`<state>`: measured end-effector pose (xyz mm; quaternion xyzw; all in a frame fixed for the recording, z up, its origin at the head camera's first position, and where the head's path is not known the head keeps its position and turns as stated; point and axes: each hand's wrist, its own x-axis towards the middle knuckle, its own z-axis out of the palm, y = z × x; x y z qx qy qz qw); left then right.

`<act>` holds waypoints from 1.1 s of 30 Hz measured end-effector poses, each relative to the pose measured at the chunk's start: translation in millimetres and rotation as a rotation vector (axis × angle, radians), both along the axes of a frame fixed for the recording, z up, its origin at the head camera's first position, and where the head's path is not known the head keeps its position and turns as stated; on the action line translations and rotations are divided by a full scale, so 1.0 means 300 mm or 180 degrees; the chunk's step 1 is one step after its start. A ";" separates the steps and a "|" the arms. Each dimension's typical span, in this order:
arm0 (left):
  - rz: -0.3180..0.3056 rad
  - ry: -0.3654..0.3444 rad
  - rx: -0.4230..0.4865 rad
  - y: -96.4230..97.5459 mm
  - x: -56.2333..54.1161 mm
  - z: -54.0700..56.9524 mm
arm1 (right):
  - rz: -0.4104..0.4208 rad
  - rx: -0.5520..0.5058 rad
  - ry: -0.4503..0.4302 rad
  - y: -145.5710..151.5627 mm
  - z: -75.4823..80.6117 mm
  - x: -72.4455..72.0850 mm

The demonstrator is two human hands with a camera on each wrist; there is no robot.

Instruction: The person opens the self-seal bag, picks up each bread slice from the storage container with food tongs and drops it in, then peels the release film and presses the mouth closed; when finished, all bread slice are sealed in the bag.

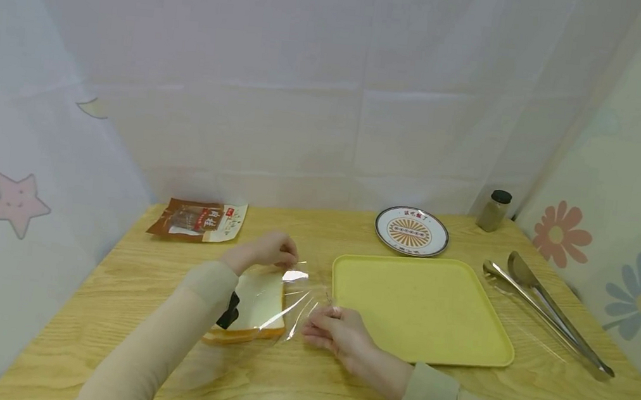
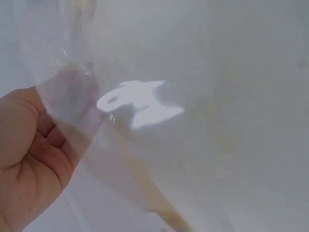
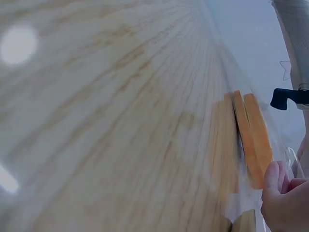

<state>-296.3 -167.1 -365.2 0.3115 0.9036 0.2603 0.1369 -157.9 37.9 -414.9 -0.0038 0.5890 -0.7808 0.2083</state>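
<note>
White bread slices (image 1: pixel 259 299) with a brown crust lie stacked on the table, left of centre; the right wrist view shows two crust edges (image 3: pixel 253 133) one against the other. A sheet of clear plastic film (image 1: pixel 303 297) stretches over and beside the bread's right side, shiny with creases. My left hand (image 1: pixel 271 251) pinches the film at the bread's far edge, and the film veils its fingertips in the left wrist view. Between thumb and fingers, my right hand (image 1: pixel 343 336) pinches the film's near right part, just left of the yellow tray.
The yellow tray (image 1: pixel 425 311) lies to the right. Behind it is a patterned plate (image 1: pixel 412 231); a dark-lidded jar (image 1: pixel 494 211) stands at the back right. Metal tongs (image 1: pixel 551 315) lie on the right side. A brown food packet (image 1: pixel 198 221) lies at the back left.
</note>
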 end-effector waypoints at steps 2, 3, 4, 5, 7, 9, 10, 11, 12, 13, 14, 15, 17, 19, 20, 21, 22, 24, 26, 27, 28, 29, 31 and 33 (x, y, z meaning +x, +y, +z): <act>0.0083 -0.0039 0.0150 -0.017 -0.001 0.019 | -0.0065 0.0126 0.0168 0.007 0.008 -0.011; 0.0114 -0.0057 0.0234 -0.028 -0.001 0.029 | -0.0113 0.0202 0.0254 0.012 0.012 -0.019; 0.0155 -0.0067 0.0313 -0.040 -0.001 0.039 | -0.0168 0.0271 0.0337 0.017 0.018 -0.029; 0.0201 -0.0057 0.0377 -0.053 0.001 0.049 | -0.0226 0.0335 0.0415 0.024 0.024 -0.039; 0.0357 -0.0057 0.0505 -0.084 0.010 0.072 | -0.0355 0.0439 0.0516 0.040 0.039 -0.061; 0.0544 -0.0035 0.0643 -0.117 0.021 0.093 | -0.0505 0.0468 0.0597 0.055 0.056 -0.084; 0.0646 0.0001 0.0712 -0.132 0.029 0.105 | -0.0583 0.0494 0.0660 0.062 0.066 -0.095; 0.0743 0.0069 0.0777 -0.147 0.038 0.116 | -0.0656 0.0538 0.0736 0.069 0.077 -0.107; 0.0852 0.0113 0.0856 -0.160 0.049 0.126 | -0.0719 0.0585 0.0809 0.074 0.089 -0.117; 0.0939 0.0170 0.0937 -0.172 0.060 0.135 | -0.0778 0.0630 0.0891 0.079 0.103 -0.127; 0.1043 0.0234 0.0999 -0.183 0.074 0.143 | -0.0820 0.0678 0.0979 0.084 0.117 -0.135; 0.1128 0.0290 0.1073 -0.194 0.089 0.151 | -0.0850 0.0725 0.1064 0.087 0.132 -0.143; 0.1292 0.0424 0.1193 -0.210 0.122 0.166 | -0.0876 0.0798 0.1227 0.090 0.166 -0.156; 0.1411 0.0505 0.1357 -0.220 0.157 0.182 | -0.0894 0.0795 0.1398 0.090 0.202 -0.167; 0.1449 0.0560 0.1449 -0.224 0.173 0.190 | -0.0896 0.0783 0.1484 0.088 0.220 -0.172; 0.1477 0.0611 0.1555 -0.227 0.189 0.200 | -0.0902 0.0782 0.1585 0.088 0.238 -0.176; 0.1501 0.0660 0.1663 -0.229 0.205 0.210 | -0.0915 0.0761 0.1676 0.086 0.255 -0.179; 0.1552 0.0763 0.1863 -0.234 0.235 0.231 | -0.0937 0.0726 0.1832 0.082 0.287 -0.186; 0.1626 0.0887 0.2002 -0.240 0.260 0.250 | -0.0957 0.0730 0.1958 0.079 0.316 -0.193; 0.1663 0.0933 0.2064 -0.242 0.271 0.260 | -0.0968 0.0732 0.2011 0.077 0.329 -0.197; 0.1706 0.0974 0.2118 -0.244 0.281 0.268 | -0.0985 0.0721 0.2039 0.075 0.342 -0.201; 0.1764 0.1013 0.2143 -0.245 0.290 0.277 | -0.0993 0.0724 0.2078 0.073 0.355 -0.205; 0.1861 0.1121 0.2188 -0.245 0.302 0.291 | -0.1018 0.0732 0.2136 0.069 0.378 -0.213; 0.1908 0.1242 0.2260 -0.241 0.312 0.304 | -0.1042 0.0712 0.2173 0.063 0.400 -0.219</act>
